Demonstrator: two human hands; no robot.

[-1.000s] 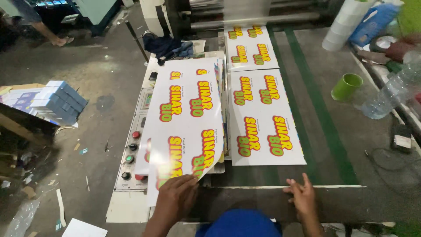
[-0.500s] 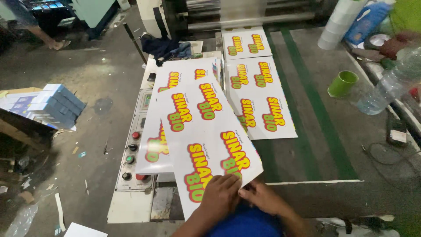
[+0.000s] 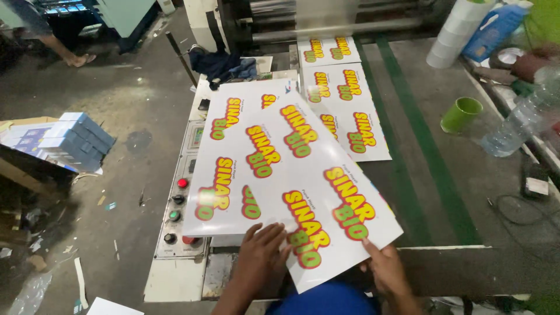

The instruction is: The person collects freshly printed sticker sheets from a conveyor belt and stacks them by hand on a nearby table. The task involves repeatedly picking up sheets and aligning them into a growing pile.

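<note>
Grimy concrete flooring fills the left of the view, littered with scraps, and a stack of blue-and-white cardboard boxes (image 3: 70, 142) sits there beside the pale machine control panel with red, green and black push buttons (image 3: 178, 216). Over that panel and the dark green-striped feed table (image 3: 431, 175) the person holds a glossy white printed sheet with red, yellow and green lettering (image 3: 286, 175), tilted and lifted at its near edge, overlapping a second like sheet (image 3: 233, 157) beneath it. Such a sheet looks thin, light and floppy (slick too, judging by the sheen), so it would likely bend or crease if pinched at one corner; the near edge, taken at two spread points, seems the safest hold. The left hand (image 3: 262, 254) lies with fingers spread flat on the sheet's lower edge, pressing rather than clasping. The right hand (image 3: 382, 268) grips the lower right corner, thumb above and fingers hidden under the sheet. Farther right lie more printed sheets (image 3: 350, 111), a green plastic cup (image 3: 461, 114) and a clear plastic bottle (image 3: 516, 125).
</note>
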